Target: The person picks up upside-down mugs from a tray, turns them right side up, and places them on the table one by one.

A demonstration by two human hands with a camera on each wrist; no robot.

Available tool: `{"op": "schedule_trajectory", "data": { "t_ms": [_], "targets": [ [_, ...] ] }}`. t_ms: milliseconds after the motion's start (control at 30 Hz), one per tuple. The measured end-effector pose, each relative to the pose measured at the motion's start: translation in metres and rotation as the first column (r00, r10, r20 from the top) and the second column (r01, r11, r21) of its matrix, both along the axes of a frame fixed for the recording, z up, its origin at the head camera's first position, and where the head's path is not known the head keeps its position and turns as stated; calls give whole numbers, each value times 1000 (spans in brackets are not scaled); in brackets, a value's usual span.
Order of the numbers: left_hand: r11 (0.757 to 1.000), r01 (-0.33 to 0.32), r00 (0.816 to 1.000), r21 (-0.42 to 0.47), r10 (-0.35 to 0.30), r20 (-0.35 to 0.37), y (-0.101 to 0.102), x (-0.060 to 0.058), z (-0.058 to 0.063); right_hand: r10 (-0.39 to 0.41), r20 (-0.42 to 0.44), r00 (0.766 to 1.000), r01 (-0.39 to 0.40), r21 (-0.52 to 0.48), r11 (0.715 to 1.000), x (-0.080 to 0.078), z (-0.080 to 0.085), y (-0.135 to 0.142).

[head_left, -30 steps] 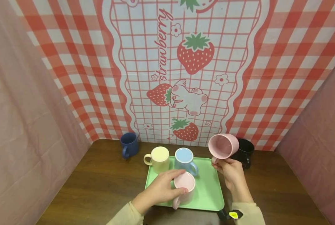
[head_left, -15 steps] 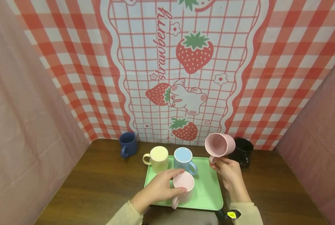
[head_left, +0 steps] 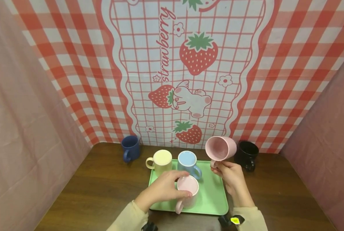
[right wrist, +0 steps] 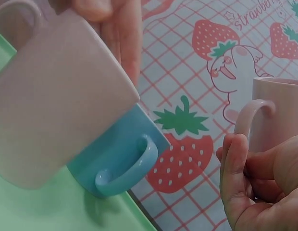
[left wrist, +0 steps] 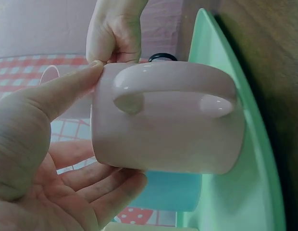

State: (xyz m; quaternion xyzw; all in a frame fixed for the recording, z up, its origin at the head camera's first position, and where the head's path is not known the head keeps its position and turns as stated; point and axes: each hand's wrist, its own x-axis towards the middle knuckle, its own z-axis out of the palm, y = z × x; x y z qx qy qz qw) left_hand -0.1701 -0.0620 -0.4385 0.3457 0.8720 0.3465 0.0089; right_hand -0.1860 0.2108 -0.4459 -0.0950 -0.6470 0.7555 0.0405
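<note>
On the green tray (head_left: 212, 199), a pale pink mug (head_left: 190, 199) stands upside down near the front edge. My left hand (head_left: 167, 189) grips it near its upturned base, thumb on one side and fingers on the other, as the left wrist view also shows. With my right hand (head_left: 232, 179) I pinch the handle of a second pink mug (head_left: 228, 148), raised over the tray's back right corner. Its mouth tips toward the head camera. An upside-down light blue mug (head_left: 186, 163) sits just behind the gripped one, with an upside-down pale yellow mug (head_left: 163, 162) to its left.
A dark blue mug (head_left: 130, 149) stands upright at the back left of the brown table (head_left: 91, 192). At the back right is a black mug (head_left: 246, 155), upright beside the raised pink one. Behind them hangs a red checked strawberry cloth (head_left: 198, 77).
My right hand has moved a little left with the raised pink mug, showing more of the black mug. The left hand keeps its hold on the upside-down pink mug.
</note>
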Motion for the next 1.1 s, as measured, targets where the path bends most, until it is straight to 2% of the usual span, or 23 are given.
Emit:
{"op": "schedule_trajectory", "data": {
  "t_ms": [100, 233, 467, 667, 833, 1000, 1100],
  "targets": [
    [999, -26, 1000, 28, 26, 11, 3, -3, 2, 5, 0, 1000, -5, -2, 1000, 1, 2, -3],
    [991, -76, 996, 113, 69, 58, 10, -7, 5, 3, 8, 1000, -3, -3, 1000, 1, 4, -7],
    [947, -167, 981, 275, 133, 139, 25, -16, 23, 26, 0, 1000, -26, -24, 999, 3, 6, -15],
    [917, -225, 967, 328, 167, 194, 38, -20, 36, 80, 14, 997, -79, -54, 995, 5, 3, -23],
    [917, -217, 967, 336, 153, 205, 48, -21, 41, 121, 42, 992, -116, -106, 988, 7, 2, -27],
    [918, -196, 965, 344, 117, 236, 54, -20, 42, 160, 37, 986, -152, -154, 976, 6, 1, -30],
    [911, -189, 962, 367, 96, 256, 57, -21, 42, 170, 34, 985, -162, -174, 971, 6, 1, -32]
  ]
}}
